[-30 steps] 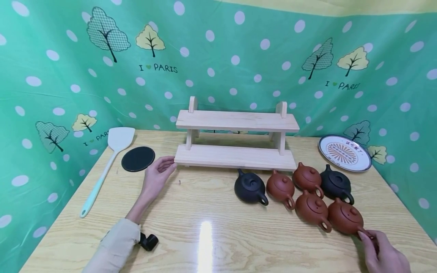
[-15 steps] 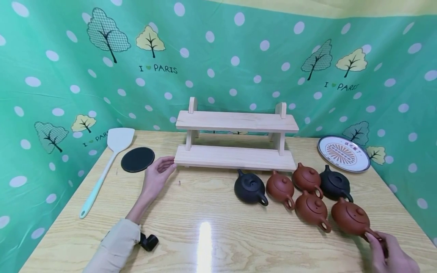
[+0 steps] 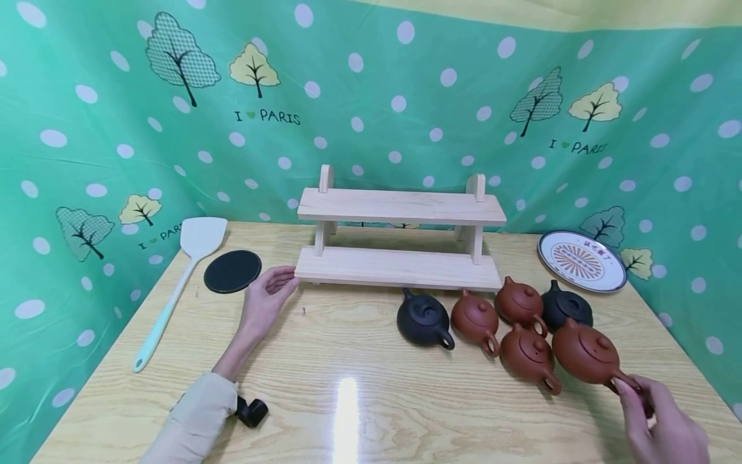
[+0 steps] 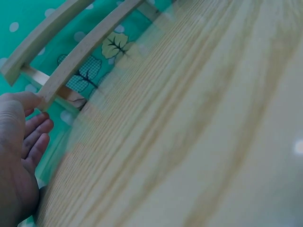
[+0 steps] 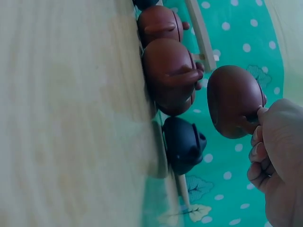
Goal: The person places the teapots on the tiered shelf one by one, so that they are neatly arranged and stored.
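Note:
In the head view, my right hand (image 3: 666, 422) pinches the handle of a reddish-brown teapot (image 3: 585, 351). The right wrist view shows this teapot (image 5: 234, 101) raised off the table, apart from the others. My left hand (image 3: 269, 299) holds the left end of the lower board of a two-tier wooden shelf (image 3: 400, 267), thumb at its front corner. In the left wrist view, thumb and fingers (image 4: 35, 137) meet the board end. Left of the held teapot sit other brown teapots (image 3: 527, 354) and a black teapot (image 3: 423, 317); another black teapot (image 3: 565, 308) stands behind it.
A white patterned plate (image 3: 582, 261) lies at the back right. On the left are a black round coaster (image 3: 233, 270) and a white-headed spatula (image 3: 203, 238) with a pale green handle. A green dotted cloth (image 3: 371, 96) hangs behind the table.
My right hand has lifted the brown teapot off the table, first shifting it right, then up and slightly back left. The left hand stays at the shelf end.

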Tool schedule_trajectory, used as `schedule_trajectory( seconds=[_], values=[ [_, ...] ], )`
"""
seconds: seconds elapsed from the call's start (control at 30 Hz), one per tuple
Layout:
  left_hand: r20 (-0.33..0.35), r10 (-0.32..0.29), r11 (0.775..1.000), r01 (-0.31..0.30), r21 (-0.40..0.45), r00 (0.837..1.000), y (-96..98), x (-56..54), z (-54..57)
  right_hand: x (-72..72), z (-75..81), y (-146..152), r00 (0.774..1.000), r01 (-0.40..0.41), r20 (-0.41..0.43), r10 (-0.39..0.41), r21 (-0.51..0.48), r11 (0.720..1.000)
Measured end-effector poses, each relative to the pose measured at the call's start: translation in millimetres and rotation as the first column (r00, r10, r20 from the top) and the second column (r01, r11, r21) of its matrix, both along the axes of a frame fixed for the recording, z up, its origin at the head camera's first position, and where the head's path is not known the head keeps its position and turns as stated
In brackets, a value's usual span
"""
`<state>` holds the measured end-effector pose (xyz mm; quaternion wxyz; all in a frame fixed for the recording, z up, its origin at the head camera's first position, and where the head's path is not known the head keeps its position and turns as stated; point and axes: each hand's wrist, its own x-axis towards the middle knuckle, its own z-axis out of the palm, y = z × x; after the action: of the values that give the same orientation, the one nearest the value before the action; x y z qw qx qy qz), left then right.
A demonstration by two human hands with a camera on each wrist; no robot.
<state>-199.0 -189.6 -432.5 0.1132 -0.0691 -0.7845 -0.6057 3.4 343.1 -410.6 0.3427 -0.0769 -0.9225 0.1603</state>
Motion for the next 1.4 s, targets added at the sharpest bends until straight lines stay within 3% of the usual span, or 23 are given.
schedule_trajectory(
  seconds=[0.1, 0.2, 0.53, 0.67, 0.77, 1.0, 1.1, 1.4],
  values=[
    [-0.003, -0.002, 1.0, 0.002, -0.006, 1.0, 2.2, 6.2, 10.6, -4.8, 5.5, -5.4, 1.0, -0.018, 0.006, 0.018, -0.012, 1.0],
    [0.001, -0.003, 1.0, 0.003, -0.003, 1.0, 2.6, 7.9, 14.3, -10.3, 8.5, -8.6, 0.996, -0.083, -0.029, 0.082, -0.021, 0.996],
    [0.015, -0.003, 1.0, 0.002, 0.006, 1.0, 4.0, 8.5, 13.5, -29.3, 16.5, -19.7, 0.978, -0.207, -0.028, 0.206, -0.044, 0.977],
    [0.016, 0.003, 1.0, -0.003, 0.002, 1.0, 4.8, 9.2, 14.2, -38.1, 18.4, -21.6, 0.959, -0.28, -0.063, 0.277, -0.041, 0.959],
    [0.012, 0.003, 1.0, -0.004, 0.013, 1.0, 3.3, 5.6, 9.4, -45.1, 19.6, -23.8, 0.941, -0.332, -0.087, 0.328, -0.027, 0.943],
    [-0.022, 0.002, 0.999, -0.001, 0.038, 1.0, -6.0, -11.1, -18.7, -62.9, 26.5, -32.8, 0.9, -0.42, -0.129, 0.416, -0.004, 0.907],
    [-0.013, 0.008, 0.999, -0.008, 0.033, 1.0, -6.5, -11.9, -19.3, -69.5, 29.2, -37.8, 0.887, -0.445, -0.134, 0.441, 0.003, 0.896],
    [-0.023, 0.011, 0.999, -0.011, 0.034, 1.0, -6.4, -11.4, -21.4, -85.3, 34.4, -53.6, 0.887, -0.455, -0.099, 0.452, -0.012, 0.89]
  ],
)
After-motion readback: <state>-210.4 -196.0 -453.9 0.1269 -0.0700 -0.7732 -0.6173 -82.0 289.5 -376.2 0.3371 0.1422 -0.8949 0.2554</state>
